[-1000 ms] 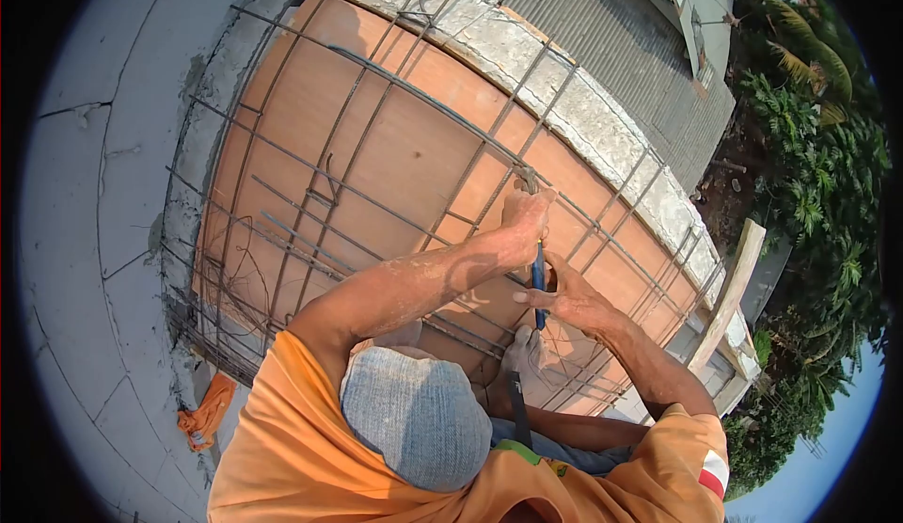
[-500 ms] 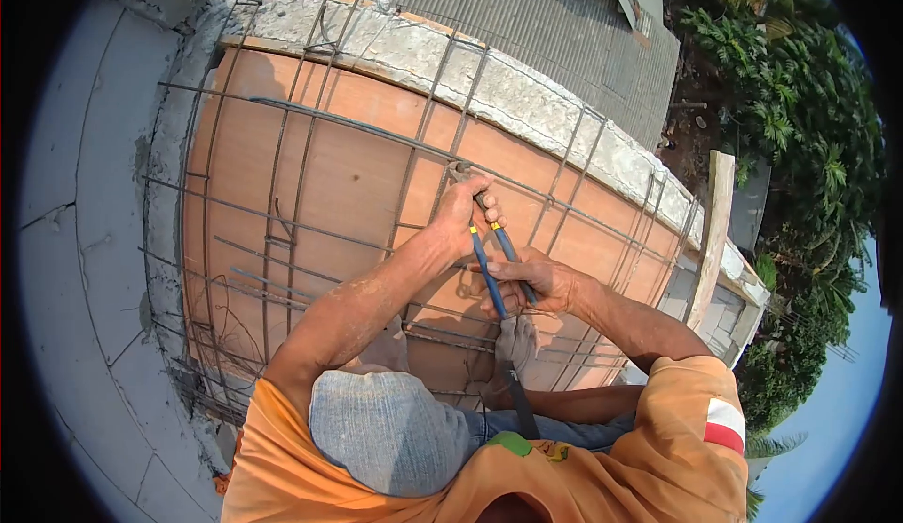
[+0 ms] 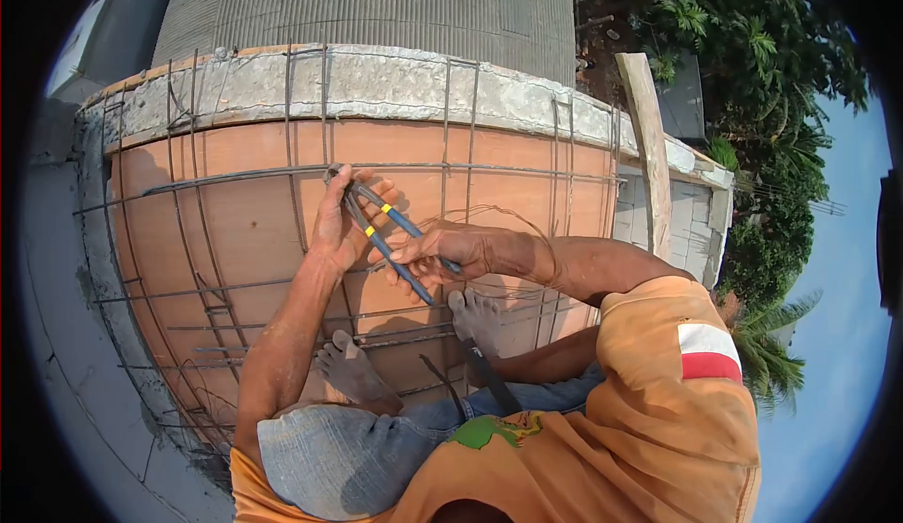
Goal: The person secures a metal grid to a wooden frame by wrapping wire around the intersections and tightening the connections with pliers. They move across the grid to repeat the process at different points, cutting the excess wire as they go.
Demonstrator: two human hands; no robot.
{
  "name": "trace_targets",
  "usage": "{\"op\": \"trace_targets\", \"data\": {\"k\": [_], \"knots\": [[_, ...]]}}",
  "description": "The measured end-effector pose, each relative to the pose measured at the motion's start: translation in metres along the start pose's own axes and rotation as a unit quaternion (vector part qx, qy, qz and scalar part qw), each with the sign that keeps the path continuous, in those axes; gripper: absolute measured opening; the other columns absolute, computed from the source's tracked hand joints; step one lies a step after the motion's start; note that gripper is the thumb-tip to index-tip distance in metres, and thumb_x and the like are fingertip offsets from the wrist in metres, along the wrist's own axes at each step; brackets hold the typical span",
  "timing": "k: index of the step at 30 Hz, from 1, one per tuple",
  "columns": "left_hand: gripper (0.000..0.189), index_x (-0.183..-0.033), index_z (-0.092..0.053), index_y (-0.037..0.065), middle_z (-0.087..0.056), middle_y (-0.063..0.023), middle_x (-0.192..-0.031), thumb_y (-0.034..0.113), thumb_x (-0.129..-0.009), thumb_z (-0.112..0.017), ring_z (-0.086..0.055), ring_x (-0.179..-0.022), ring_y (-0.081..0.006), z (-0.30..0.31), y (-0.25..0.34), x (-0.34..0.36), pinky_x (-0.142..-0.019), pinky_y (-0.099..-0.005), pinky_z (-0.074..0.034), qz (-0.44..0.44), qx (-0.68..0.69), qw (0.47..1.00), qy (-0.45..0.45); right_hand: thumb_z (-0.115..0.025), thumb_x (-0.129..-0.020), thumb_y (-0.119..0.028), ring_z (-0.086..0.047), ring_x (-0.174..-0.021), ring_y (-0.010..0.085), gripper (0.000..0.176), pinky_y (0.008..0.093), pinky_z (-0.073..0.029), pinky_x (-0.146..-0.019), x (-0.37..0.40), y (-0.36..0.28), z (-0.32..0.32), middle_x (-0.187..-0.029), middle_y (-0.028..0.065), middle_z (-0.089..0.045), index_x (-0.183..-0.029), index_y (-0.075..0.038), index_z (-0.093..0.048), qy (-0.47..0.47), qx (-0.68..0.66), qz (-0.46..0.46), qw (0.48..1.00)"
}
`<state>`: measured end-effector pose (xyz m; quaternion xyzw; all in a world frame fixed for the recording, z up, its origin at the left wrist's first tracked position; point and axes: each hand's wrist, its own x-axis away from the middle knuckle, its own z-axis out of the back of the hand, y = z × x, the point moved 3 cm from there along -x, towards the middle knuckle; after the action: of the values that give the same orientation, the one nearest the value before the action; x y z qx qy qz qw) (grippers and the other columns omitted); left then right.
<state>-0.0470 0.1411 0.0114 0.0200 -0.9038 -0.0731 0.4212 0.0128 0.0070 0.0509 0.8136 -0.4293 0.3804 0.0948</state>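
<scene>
Blue-handled pincers (image 3: 388,227) with yellow bands reach up to the steel rebar (image 3: 404,166), their jaws right at a crossing of bars. My right hand (image 3: 428,250) is closed on the handles, which stand apart in a narrow V. Beside the jaws, my left hand (image 3: 337,227) faces palm up, thumb and fingers apart on either side of the pincer head. Its fingers lie partly behind the tool. A loop of thin tie wire (image 3: 494,209) curves by my right forearm.
Crossing rebar spans an orange plywood panel (image 3: 245,198), framed by a rough concrete edge (image 3: 395,86). My bare feet (image 3: 353,368) rest among the lower bars. A wooden post (image 3: 647,156) rises at the right. Past the concrete lie a corrugated roof (image 3: 376,10) and trees.
The view has turned, so hands and pincers appear further left. My left hand's fingers, wrapped round the pincer head before, have loosened. The handles now slant, and the wire loop shows.
</scene>
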Motion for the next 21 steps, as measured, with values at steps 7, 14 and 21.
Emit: {"op": "trace_targets", "data": {"k": [7, 14, 21], "knots": [[0.027, -0.082, -0.05, 0.015, -0.047, -0.0007, -0.059, 0.036, -0.093, -0.061, -0.048, -0.05, -0.0161, 0.004, -0.008, -0.014, -0.052, -0.0338, -0.044, -0.003, -0.09, 0.995, 0.052, -0.066, -0.092, -0.038, -0.068, -0.07, 0.0231, 0.052, 0.0314, -0.059, -0.055, 0.007, 0.008, 0.006, -0.09, 0.0172, -0.062, -0.112, 0.008, -0.053, 0.079, 0.179, 0.029, 0.98], [0.032, -0.094, -0.049, 0.012, -0.047, 0.0003, -0.062, 0.037, -0.087, -0.068, -0.048, -0.051, -0.0138, 0.001, -0.008, -0.014, -0.05, -0.031, -0.043, 0.0, -0.107, 0.989, 0.102, -0.064, -0.081, -0.014, -0.064, -0.066, 0.0362, 0.024, 0.0358, -0.055, -0.062, 0.009, -0.006, -0.032, -0.084, 0.0201, -0.059, -0.093, 0.007, -0.062, 0.277, 0.61, 0.036, 0.742], [0.033, -0.097, -0.056, 0.008, -0.059, -0.0038, -0.073, 0.039, -0.09, -0.065, -0.056, -0.062, -0.0149, 0.002, -0.005, -0.01, -0.061, -0.0312, -0.049, -0.02, -0.066, 0.997, 0.017, -0.053, -0.079, 0.003, -0.067, -0.087, 0.0388, 0.027, 0.0458, -0.06, -0.074, -0.003, 0.002, -0.01, -0.1, 0.0251, -0.06, -0.106, 0.009, -0.056, 0.102, 0.167, -0.06, 0.979]]}}
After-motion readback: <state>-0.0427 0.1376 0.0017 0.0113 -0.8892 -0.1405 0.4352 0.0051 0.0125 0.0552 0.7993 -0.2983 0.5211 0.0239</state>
